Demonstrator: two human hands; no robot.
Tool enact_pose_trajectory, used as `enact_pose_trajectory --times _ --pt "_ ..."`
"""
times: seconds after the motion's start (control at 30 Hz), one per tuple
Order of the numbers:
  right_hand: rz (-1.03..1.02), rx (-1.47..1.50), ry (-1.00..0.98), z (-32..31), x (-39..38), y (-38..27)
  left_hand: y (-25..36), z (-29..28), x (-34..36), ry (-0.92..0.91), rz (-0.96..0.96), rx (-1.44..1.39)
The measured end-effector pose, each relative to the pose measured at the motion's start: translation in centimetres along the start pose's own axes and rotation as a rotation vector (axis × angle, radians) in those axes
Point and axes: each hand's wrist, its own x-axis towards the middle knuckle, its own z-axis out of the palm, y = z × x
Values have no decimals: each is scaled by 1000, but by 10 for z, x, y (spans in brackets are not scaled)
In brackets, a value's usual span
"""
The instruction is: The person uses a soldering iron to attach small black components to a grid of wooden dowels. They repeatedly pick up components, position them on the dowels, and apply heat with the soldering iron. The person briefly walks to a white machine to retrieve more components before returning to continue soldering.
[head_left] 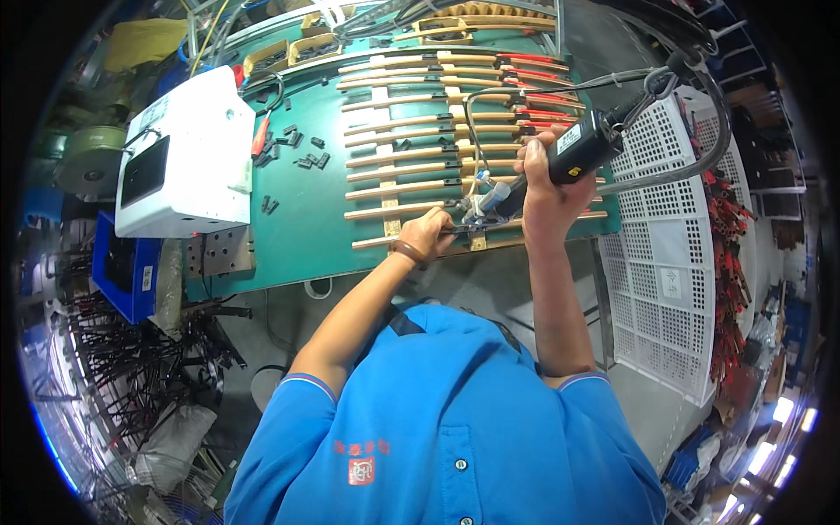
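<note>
My right hand (553, 188) is wrapped round a black power screwdriver (584, 150), which slants down to the left. Its metal tip (477, 210) is over the near end of a row of wooden strips (372, 214). Right beside that tip, my left hand (425, 234) is closed, with thumb and fingers pinching a small black plastic piece (451, 230) on the nearest strip. Similar black pieces sit on the other strips, whose right ends carry red parts (538, 115). The exact contact between tip and piece is too small to tell.
Loose black pieces (293, 140) lie scattered on the green tabletop (302, 227). On the left stands a white machine (197, 166), with a blue bin (127, 271) below it. A white perforated crate (656, 254) stands at the right. A cable and a hose (722, 131) hang near the screwdriver.
</note>
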Motion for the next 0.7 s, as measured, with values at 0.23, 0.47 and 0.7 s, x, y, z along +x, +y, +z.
enact_pose_trajectory --times 0.23,0.47,0.7 --pt "-34 -71 23 -2 -3 9 0 -1 -4 29 9 37" --pt "69 47 92 6 -6 -2 -6 10 -6 35 29 20" --pt "94 63 37 2 -10 -14 13 -103 -45 418 16 181"
